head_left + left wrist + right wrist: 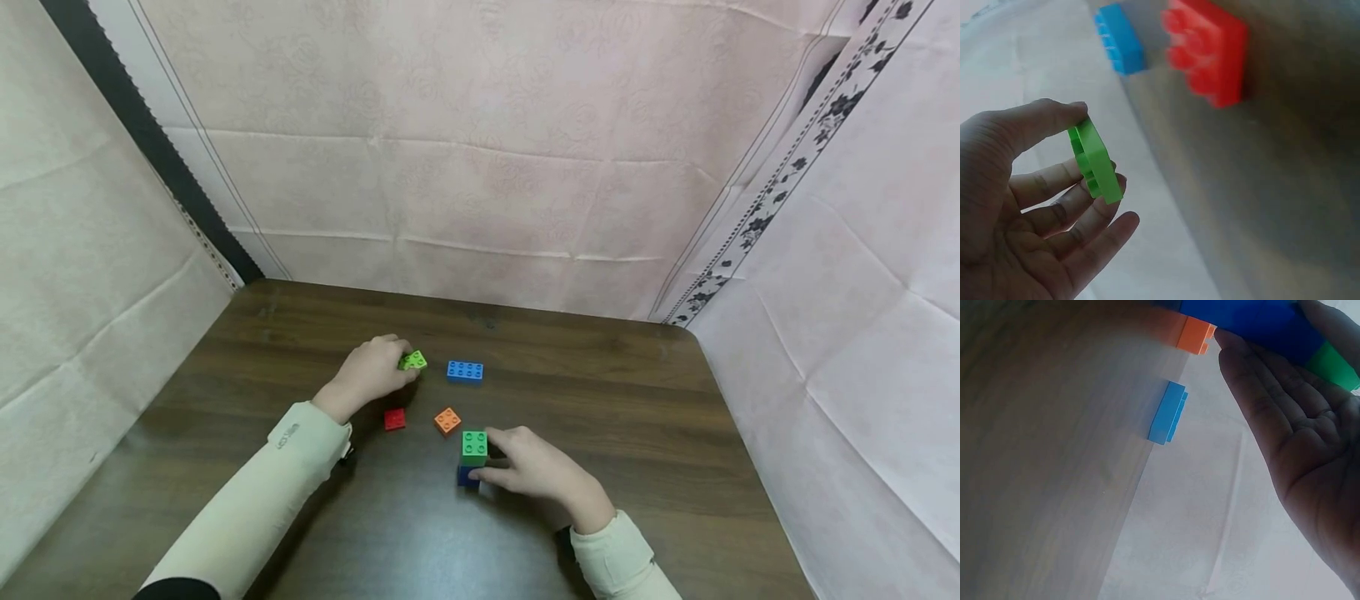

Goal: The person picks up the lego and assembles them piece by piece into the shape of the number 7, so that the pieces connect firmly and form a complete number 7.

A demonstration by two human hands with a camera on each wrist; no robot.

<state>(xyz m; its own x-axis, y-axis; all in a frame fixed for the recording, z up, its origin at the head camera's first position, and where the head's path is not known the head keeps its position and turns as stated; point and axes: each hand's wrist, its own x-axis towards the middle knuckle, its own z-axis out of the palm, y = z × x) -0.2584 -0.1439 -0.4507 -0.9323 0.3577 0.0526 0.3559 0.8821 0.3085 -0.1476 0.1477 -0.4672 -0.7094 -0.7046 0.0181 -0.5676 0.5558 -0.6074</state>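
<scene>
My left hand (372,367) pinches a lime green toy building brick (413,360) between thumb and fingers. In the left wrist view this brick (1097,159) is tilted, its studs toward the palm. With thumb and fingers on either side, my right hand (536,467) holds a stack: a green brick (474,447) on top of dark blue (467,477). How many dark blue bricks are in it I cannot tell. A red brick (394,419) lies just below the left hand. An orange brick (447,421) sits between the hands, turned at an angle.
A longer light blue brick (465,372) lies beyond the orange one, to the right of the lime green brick. All of this is on a dark wooden table (600,375). Pale cloth walls (480,167) stand behind it and at both sides.
</scene>
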